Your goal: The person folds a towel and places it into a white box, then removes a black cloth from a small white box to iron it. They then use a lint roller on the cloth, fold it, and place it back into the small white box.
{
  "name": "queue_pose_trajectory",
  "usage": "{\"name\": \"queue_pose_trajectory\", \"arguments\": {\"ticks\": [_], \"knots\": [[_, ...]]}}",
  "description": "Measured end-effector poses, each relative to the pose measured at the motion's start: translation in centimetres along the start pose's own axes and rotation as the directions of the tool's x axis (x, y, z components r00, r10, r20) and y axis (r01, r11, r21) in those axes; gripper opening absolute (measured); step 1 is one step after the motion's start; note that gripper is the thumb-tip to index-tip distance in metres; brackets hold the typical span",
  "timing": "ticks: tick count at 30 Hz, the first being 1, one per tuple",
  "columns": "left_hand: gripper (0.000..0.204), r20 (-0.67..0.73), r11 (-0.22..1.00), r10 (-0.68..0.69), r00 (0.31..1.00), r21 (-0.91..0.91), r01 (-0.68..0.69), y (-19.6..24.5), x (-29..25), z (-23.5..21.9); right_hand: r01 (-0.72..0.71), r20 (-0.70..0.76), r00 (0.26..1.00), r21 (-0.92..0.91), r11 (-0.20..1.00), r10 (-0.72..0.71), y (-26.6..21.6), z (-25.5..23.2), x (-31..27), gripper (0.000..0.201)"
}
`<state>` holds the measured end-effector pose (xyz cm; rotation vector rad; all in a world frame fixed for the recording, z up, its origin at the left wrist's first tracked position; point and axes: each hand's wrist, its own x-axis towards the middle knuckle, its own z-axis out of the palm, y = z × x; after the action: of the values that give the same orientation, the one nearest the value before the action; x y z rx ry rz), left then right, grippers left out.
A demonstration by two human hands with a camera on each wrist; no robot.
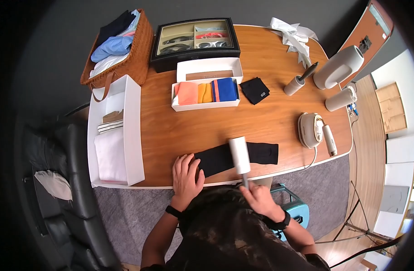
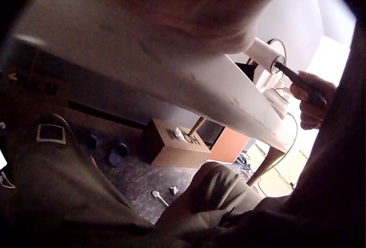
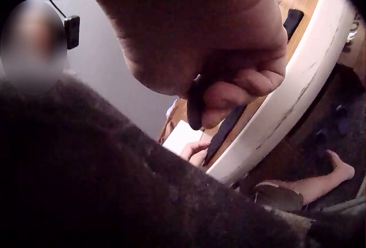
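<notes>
A black strip of folded cloth (image 1: 211, 161), perhaps a sock, lies flat near the table's front edge. The left hand (image 1: 187, 177) rests at its left end, fingers spread and fairly straight. In the right hand (image 1: 261, 198) is the dark handle of a white lint roller (image 1: 240, 155), whose roll lies across the middle of the cloth. The left wrist view also shows the roller (image 2: 265, 55) and the right hand (image 2: 313, 100) round its handle. In the right wrist view the fingers of the right hand (image 3: 229, 88) curl round the handle; the roll is hidden there.
A white box (image 1: 135, 135) with folded cloth stands left, beside a wicker basket (image 1: 141, 49). Behind are a box of coloured folded items (image 1: 206, 105), a black folded cloth (image 1: 255, 90) and a glasses case (image 1: 195, 55). A steamer (image 1: 310, 131) and white bottle (image 1: 335, 67) stand right.
</notes>
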<state>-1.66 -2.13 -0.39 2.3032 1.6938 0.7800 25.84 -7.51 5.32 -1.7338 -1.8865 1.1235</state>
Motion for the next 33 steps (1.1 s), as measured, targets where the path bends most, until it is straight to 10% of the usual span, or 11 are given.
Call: {"name": "queue_pose_trajectory", "arguments": {"ticks": [7, 15, 21, 27, 33], "knots": [[0.036, -0.006, 1.0, -0.02, 1.0, -0.008, 0.02, 0.2, 0.2, -0.3, 0.021, 0.119, 0.993, -0.066, 0.998, -0.013, 0.7, 3.0, 1.3, 0.045], [0.036, -0.029, 1.0, 0.003, 1.0, 0.004, -0.003, 0.0, 0.0, 0.2, -0.193, -0.172, 0.967, -0.017, 0.981, 0.188, 5.4, -0.4, -1.2, 0.047], [0.035, -0.005, 1.0, -0.01, 1.0, 0.01, 0.01, 0.3, 0.1, 0.0, -0.495, -0.116, 0.846, 0.194, 0.847, 0.521, 4.5, -6.6, -2.6, 0.046], [0.037, -0.026, 0.999, 0.043, 0.999, 0.024, -0.042, 0.1, 0.1, -0.1, -0.26, -0.281, 0.92, 0.086, 0.962, 0.274, 4.4, -4.3, -3.6, 0.045], [0.038, 0.004, 1.0, 0.02, 1.0, -0.018, -0.02, 0.2, -0.1, -0.2, 0.079, 0.033, 0.997, -0.141, 0.987, -0.075, 1.6, 1.4, -1.2, 0.043]]}}
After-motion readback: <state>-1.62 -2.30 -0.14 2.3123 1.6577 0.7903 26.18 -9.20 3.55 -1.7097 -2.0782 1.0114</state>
